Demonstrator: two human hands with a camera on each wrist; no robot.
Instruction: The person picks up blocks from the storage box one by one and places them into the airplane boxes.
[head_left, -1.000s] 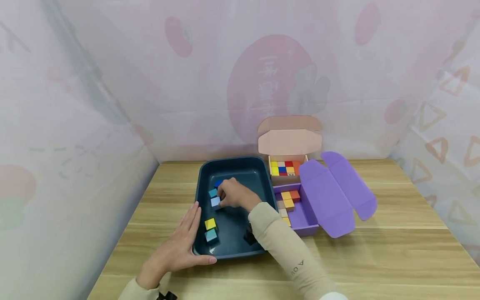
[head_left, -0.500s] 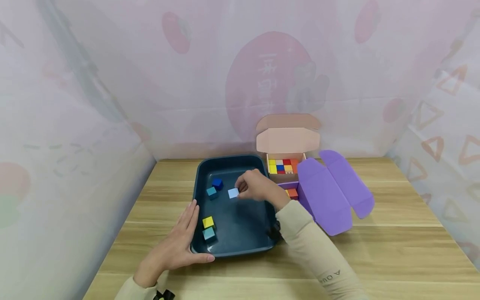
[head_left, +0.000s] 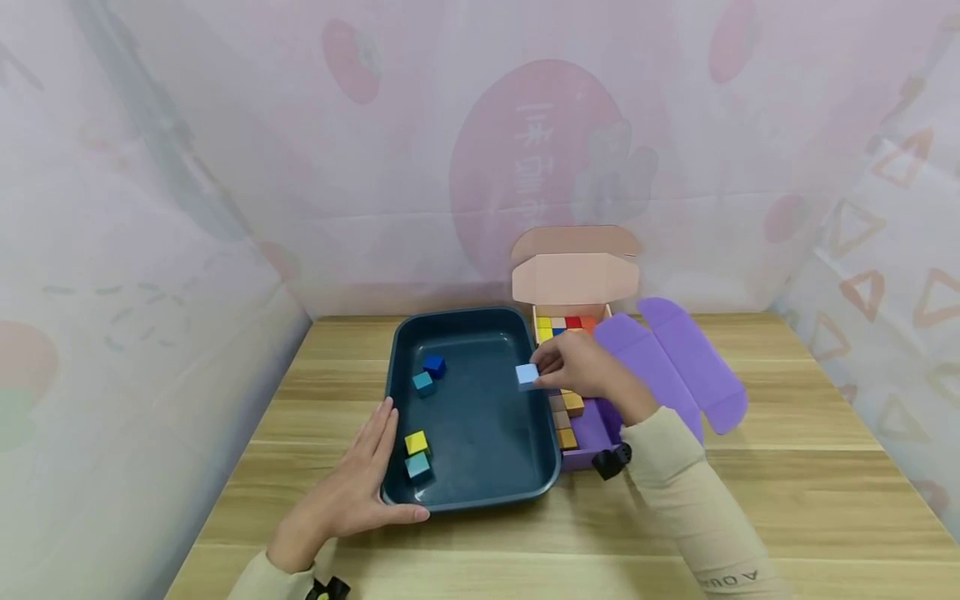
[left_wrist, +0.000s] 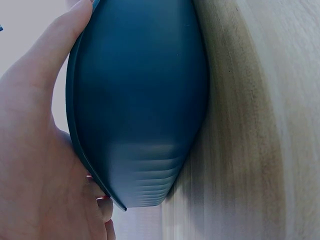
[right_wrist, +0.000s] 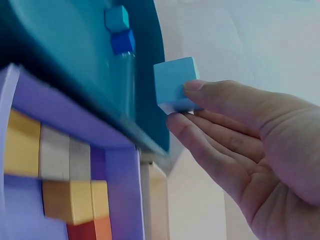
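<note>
Between thumb and fingertips my right hand (head_left: 583,367) pinches a light blue cube (right_wrist: 176,82), held up over the right rim of the dark teal tray. The purple box (head_left: 588,458) lies under that hand, partly hidden by it. My left hand (head_left: 345,492) rests along the near left corner of the tray (head_left: 480,505), fingers straight along its side and thumb at the front rim. Inside the tray sit a dark blue cube (head_left: 434,365), a teal cube (head_left: 423,383), a yellow cube (head_left: 416,443) and a lighter teal cube (head_left: 417,467).
Orange, yellow and wood-toned cubes (right_wrist: 62,200) sit in the purple box. Its open lid (head_left: 675,367) spreads to the right. Behind it stands an open pinkish box (head_left: 576,279) holding several coloured cubes. A printed cloth (head_left: 375,167) hangs behind the wooden table (head_left: 795,483).
My right hand has lifted the light blue cube from the tray's left side and carried it right to the rim by the purple box. The left hand stays at the tray corner.
</note>
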